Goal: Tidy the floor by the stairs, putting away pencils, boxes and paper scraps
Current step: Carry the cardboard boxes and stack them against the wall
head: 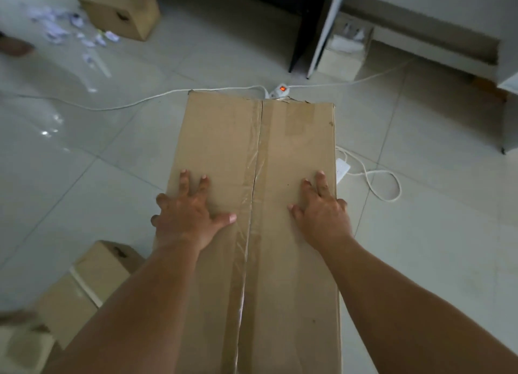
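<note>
A long, taped cardboard box (pixel 280 138) fills the middle of the view, its top face toward me. My left hand (pixel 190 216) lies spread on its left half, with the outer fingers hooked over the left edge. My right hand (pixel 322 214) lies on the right half, with its outer fingers at the right edge. White paper scraps (pixel 70 28) are scattered on the tiled floor at the far left, beside a small cardboard box (pixel 120 9). Another cardboard box (pixel 84 289) sits at the lower left, partly behind my left forearm. No pencils are visible.
A white power strip (pixel 280 91) with a lit red switch lies just beyond the long box, and its cable (pixel 384 188) loops on the floor to the right. An open carton of papers (pixel 344 54) stands by a white panel (pixel 325 31) and a dark furniture leg (pixel 302 37).
</note>
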